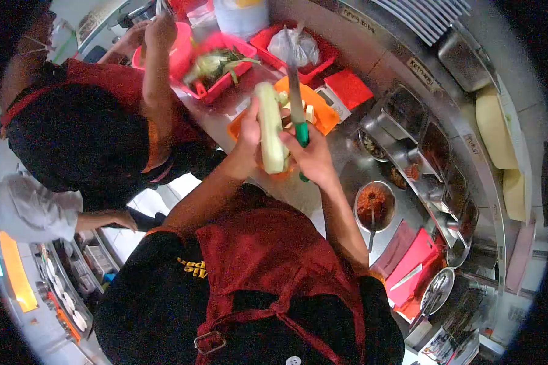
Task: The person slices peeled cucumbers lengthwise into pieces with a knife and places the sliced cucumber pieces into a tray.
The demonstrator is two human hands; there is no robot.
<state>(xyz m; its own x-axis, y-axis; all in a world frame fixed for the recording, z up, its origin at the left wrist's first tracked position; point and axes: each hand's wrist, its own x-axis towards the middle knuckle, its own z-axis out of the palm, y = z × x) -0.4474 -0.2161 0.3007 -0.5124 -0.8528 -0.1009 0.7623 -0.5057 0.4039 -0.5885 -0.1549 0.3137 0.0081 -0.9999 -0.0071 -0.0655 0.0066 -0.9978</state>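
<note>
My left hand (248, 135) is wrapped round a long, pale green peeled vegetable (270, 128), held upright; its exact kind is unclear. Closed on a knife's green handle (302, 135), my right hand (315, 157) has its fingertips against the vegetable's side. The knife's blade (294, 85) points away from me, beside the vegetable and not visibly in it. Under both hands stands an orange basket (327, 115) with pale cut chunks in it.
A co-worker (67, 137) works close on my left. Pink basins (245, 50) with greens and a red basket (329, 61) stand ahead. On the right are a bowl of red paste (374, 204), metal containers (402, 112), and a red cutting board (414, 261) with a knife.
</note>
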